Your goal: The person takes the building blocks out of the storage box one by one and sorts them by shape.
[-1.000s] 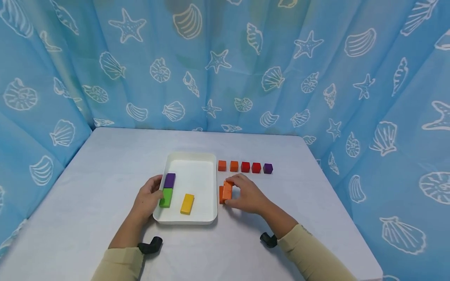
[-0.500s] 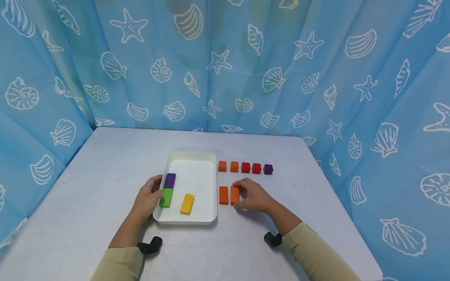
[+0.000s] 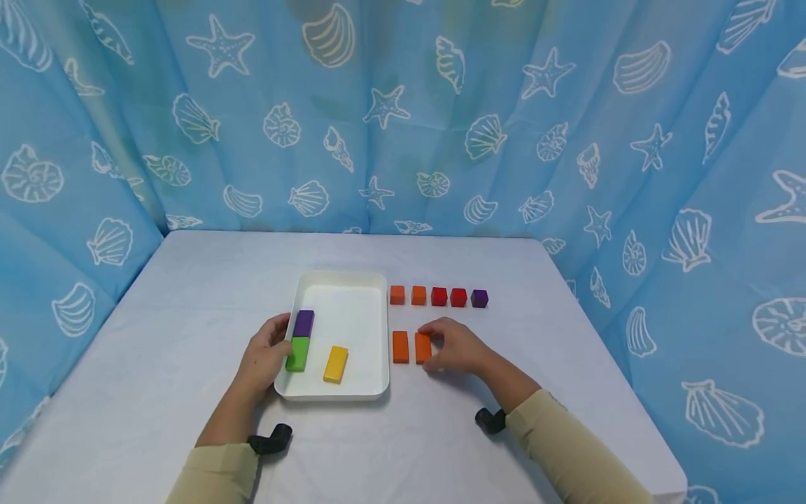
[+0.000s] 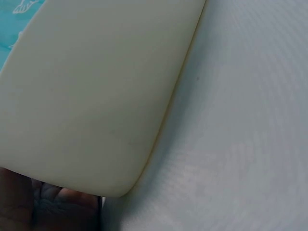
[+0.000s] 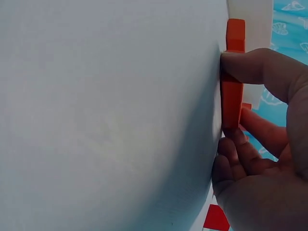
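Blue fabric curtain (image 3: 387, 112), printed with white shells and starfish, stands behind a table draped in white cloth (image 3: 208, 294). Bearings are taken from the centre of a shallow white rectangular tray (image 3: 349, 294), 12 o'clock towards the curtain. Between 7 and 8 o'clock lie a beige sleeve (image 3: 214, 469) and a black wrist fitting (image 3: 271, 439). At 9 o'clock, the left hand (image 3: 263, 357) grips the tray's side wall, thumb over the rim. Inside, a green rectangular block (image 3: 299, 355) lies at 8 o'clock; thumb contact with it cannot be determined. End to end with it, a purple rectangular block (image 3: 303, 323) lies between 9 and 10; a yellow rectangular block (image 3: 336, 365) sits apart, slightly turned, at 6. Outside, a row of spaced cubes runs from 2 o'clock towards 3: two orange cubes (image 3: 397, 295), two red cubes (image 3: 439, 297), one purple cube (image 3: 479, 299). At 3 o'clock, one orange rectangular block (image 3: 400, 347) lies just beside the tray. Farther out, near but apart, a second orange rectangular block (image 3: 422, 348) is pinched between thumb and fingers of the right hand (image 3: 456, 346); contact with the cloth cannot be confirmed.
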The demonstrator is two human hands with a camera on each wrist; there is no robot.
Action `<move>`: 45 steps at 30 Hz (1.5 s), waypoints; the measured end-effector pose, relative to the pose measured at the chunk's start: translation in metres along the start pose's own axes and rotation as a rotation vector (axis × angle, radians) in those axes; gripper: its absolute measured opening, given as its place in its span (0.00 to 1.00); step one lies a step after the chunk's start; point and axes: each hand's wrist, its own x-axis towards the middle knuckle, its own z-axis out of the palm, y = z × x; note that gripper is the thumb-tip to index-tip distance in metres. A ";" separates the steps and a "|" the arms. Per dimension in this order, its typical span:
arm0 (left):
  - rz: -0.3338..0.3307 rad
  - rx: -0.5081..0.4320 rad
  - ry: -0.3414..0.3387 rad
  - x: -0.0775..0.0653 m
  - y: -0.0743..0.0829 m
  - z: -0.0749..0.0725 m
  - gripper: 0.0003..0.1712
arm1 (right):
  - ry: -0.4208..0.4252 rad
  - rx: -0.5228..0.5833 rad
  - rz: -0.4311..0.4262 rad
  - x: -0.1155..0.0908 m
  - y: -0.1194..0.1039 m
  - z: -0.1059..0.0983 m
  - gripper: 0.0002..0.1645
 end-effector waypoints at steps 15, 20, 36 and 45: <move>-0.008 0.015 0.002 0.000 0.001 0.004 0.44 | -0.005 0.058 0.058 -0.001 0.003 -0.004 0.39; 0.012 -0.002 -0.002 0.005 0.001 0.010 0.43 | -0.004 0.023 0.052 -0.003 0.003 -0.011 0.48; -0.018 0.035 0.024 -0.003 -0.004 -0.011 0.44 | -0.103 0.170 -0.153 0.004 -0.099 0.010 0.58; -0.006 -0.001 0.010 0.004 -0.004 -0.003 0.44 | -0.224 0.143 -0.216 0.014 -0.133 0.044 0.55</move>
